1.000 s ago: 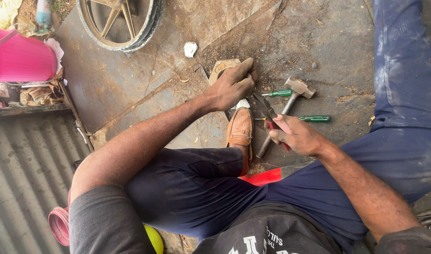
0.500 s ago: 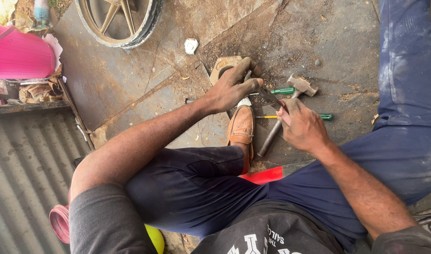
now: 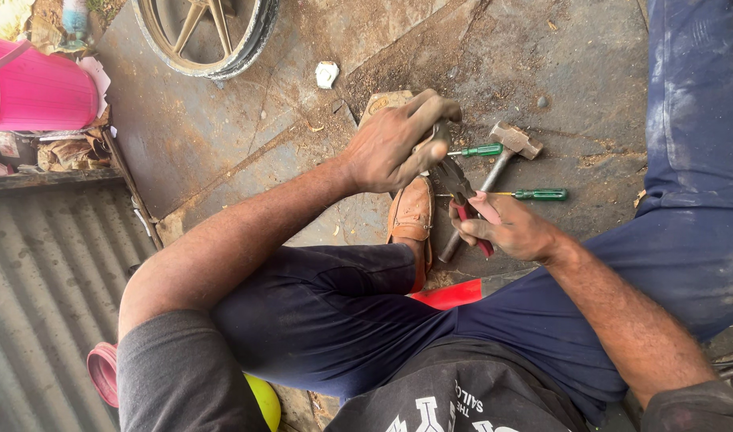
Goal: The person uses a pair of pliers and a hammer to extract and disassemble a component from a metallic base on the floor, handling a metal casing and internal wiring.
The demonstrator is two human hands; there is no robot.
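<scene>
Left hand (image 3: 394,148) is clenched over a small grey piece (image 3: 440,136), pinning it down on a tan wooden block (image 3: 382,102) on the concrete floor (image 3: 222,144). Only a sliver of the piece shows between the fingers; can't tell what it is.

Right hand (image 3: 514,230) is wrapped round the red handles of a pair of pliers (image 3: 461,192). The pliers' dark nose points up toward the left hand and ends right at the grey piece; contact itself is hidden by the fingers.

A hammer (image 3: 494,172) lies just beside both hands, head away from the person, shaft running under the pliers. Two green-handled screwdrivers (image 3: 542,194) lie next to it. A tan shoe (image 3: 413,214) sits directly below the left hand.

Containers: a pink bucket (image 3: 38,92) is at far left, well apart from the hands, contents not visible. A wheel rim (image 3: 210,36) is at the top edge.
</scene>
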